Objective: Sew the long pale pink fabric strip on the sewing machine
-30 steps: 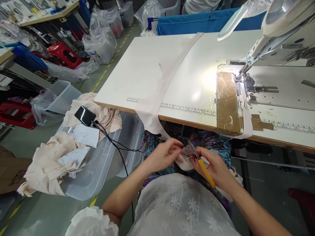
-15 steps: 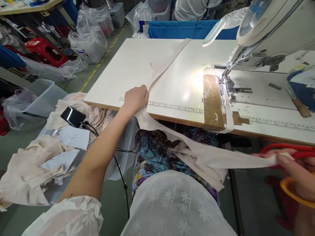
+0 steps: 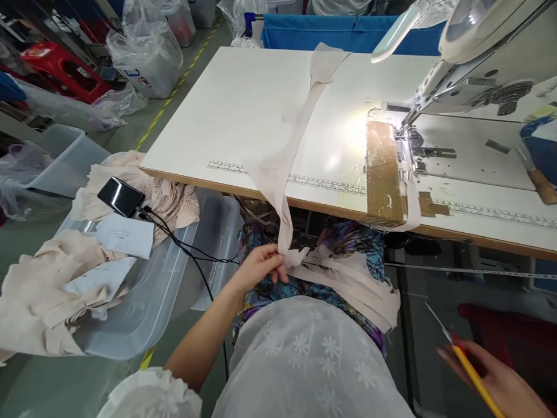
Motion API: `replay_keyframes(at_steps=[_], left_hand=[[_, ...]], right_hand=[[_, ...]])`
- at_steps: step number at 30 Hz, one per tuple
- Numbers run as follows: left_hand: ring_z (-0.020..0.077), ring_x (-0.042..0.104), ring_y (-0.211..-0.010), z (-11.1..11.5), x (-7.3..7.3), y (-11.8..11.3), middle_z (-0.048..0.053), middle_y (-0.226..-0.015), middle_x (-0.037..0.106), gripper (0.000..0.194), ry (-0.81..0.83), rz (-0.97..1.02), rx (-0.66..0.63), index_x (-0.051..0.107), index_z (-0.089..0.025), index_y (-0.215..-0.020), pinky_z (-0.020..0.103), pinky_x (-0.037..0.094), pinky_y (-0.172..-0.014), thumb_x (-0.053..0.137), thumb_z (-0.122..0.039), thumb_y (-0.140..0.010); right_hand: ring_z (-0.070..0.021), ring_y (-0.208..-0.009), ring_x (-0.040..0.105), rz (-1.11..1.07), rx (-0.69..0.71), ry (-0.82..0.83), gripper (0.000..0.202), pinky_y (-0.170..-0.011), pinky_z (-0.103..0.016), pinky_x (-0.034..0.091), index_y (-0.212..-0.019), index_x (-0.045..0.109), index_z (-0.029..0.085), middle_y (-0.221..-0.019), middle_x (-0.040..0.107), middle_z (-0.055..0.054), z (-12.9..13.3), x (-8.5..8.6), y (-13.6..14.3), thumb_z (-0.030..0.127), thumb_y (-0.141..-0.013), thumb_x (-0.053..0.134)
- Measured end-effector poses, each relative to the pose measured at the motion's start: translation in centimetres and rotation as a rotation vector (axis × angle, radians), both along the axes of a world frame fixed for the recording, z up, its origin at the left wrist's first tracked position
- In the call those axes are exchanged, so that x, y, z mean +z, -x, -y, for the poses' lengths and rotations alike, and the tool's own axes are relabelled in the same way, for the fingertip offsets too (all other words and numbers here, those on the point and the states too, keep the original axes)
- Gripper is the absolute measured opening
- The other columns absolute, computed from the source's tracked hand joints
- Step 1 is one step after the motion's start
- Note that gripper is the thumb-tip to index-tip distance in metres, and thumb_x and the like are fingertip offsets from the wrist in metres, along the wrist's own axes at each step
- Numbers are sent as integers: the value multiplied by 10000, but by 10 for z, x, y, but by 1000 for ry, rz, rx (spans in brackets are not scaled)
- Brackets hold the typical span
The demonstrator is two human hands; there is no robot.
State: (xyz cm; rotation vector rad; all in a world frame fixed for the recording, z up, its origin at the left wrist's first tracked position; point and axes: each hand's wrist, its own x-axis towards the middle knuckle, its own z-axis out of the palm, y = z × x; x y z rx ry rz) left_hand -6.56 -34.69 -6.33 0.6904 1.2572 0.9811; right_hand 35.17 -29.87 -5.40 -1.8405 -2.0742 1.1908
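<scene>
My left hand [image 3: 260,268] is closed in a pinch on the lower end of a pale pink fabric strip [image 3: 290,157], just above my lap. From there the strip runs up over the table edge and lies across the tabletop, its far end folded over. More cut strips of the same fabric [image 3: 354,284] rest on my thighs, right beside that hand. At the lower right, my right hand [image 3: 489,368] is wrapped round scissors [image 3: 475,378] with red and yellow handles. Their blades point up and to the left, apart from the fabric.
The white sewing table [image 3: 183,133] carries a sewing machine [image 3: 491,75] and a taped brown block [image 3: 383,174] near its needle. A wooden-handled tool [image 3: 542,184] lies at the right. To the left, a clear plastic bin [image 3: 130,331] holds fabric, papers and a black device [image 3: 122,196] with cables.
My left hand has come down off the tabletop to my lap with the strip. My right hand has let go of the strip's other end and moved lower, still holding the scissors.
</scene>
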Motion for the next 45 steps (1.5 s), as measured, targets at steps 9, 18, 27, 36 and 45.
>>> replay_keyframes(at_steps=[9, 18, 27, 36, 45], left_hand=[[200, 725, -660, 23, 3, -32, 84, -699, 734, 543, 71, 110, 165, 590, -143, -806, 232, 511, -548, 748, -641, -658], [178, 716, -616, 37, -1, -25, 77, -661, 740, 504, 156, 211, 289, 635, -125, -777, 227, 522, -572, 819, -561, -606], [191, 716, -618, 37, 1, -18, 73, -652, 730, 511, 157, 184, 242, 647, -124, -788, 250, 530, -591, 789, -591, -635], [181, 716, -609, 37, 2, -17, 71, -641, 730, 492, 156, 185, 243, 654, -124, -762, 222, 519, -569, 786, -583, -643], [190, 712, -606, 35, 0, -17, 64, -628, 718, 495, 167, 188, 201, 638, -127, -762, 242, 516, -580, 788, -581, -635]], right_hand=[[-123, -559, 395, -296, 716, 287, 431, -489, -256, 394, -688, 445, 230, -627, 428, 38, -52, 4, 158, 620, -846, 540], [-104, -538, 287, -160, 1118, 328, 523, -483, -255, 259, -629, 334, 240, -589, 323, 60, -80, -2, 212, 718, -826, 411], [-112, -456, 322, 14, 1114, -61, 470, -478, -275, 196, -595, 325, 250, -521, 371, 46, -74, 4, 224, 609, -841, 504], [-138, -483, 448, 149, 1120, -188, 403, -500, -274, 211, -607, 443, 225, -559, 529, -2, -68, -3, 223, 516, -870, 535], [-178, -564, 560, 174, 1098, -237, 312, -499, -269, 189, -672, 520, 209, -644, 625, -41, -63, -3, 229, 455, -859, 563]])
